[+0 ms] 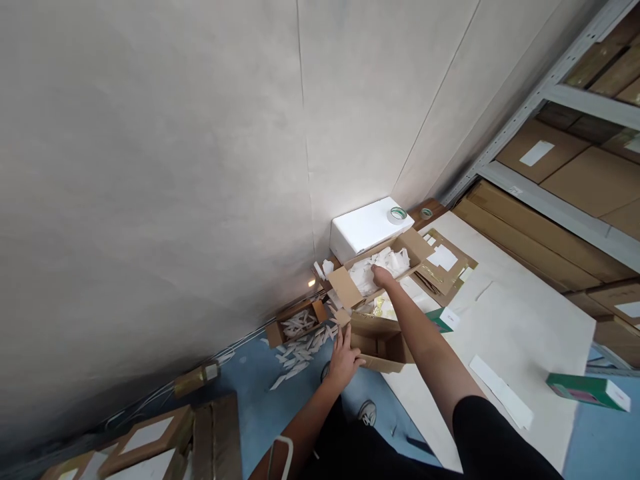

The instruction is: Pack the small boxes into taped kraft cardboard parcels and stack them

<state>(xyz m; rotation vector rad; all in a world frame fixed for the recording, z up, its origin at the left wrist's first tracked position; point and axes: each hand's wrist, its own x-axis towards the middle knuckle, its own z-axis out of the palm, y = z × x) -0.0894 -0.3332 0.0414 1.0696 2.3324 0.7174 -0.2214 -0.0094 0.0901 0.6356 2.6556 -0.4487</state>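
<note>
My right hand (383, 276) reaches into an open cardboard box holding crumpled white plastic packaging (395, 261). Its fingers are closed on some of the white material, their tips partly hidden. Nearer to me stands a smaller open cardboard box (385, 364) with a bare brown inside. My left hand (343, 361) rests at the left side of this smaller box, fingers spread by its raised flap (342, 318). Between the two boxes lies white and yellowish wrapping (383, 307).
A white box (367, 227) carries a tape roll (398, 214). Flattened cardboard (443, 260), green boxes (587, 390) and a white strip (501, 391) lie on the white table (540, 327). White scraps (300, 351) litter the floor beside a scrap-filled carton (320, 311). Shelves (565, 177) hold cartons.
</note>
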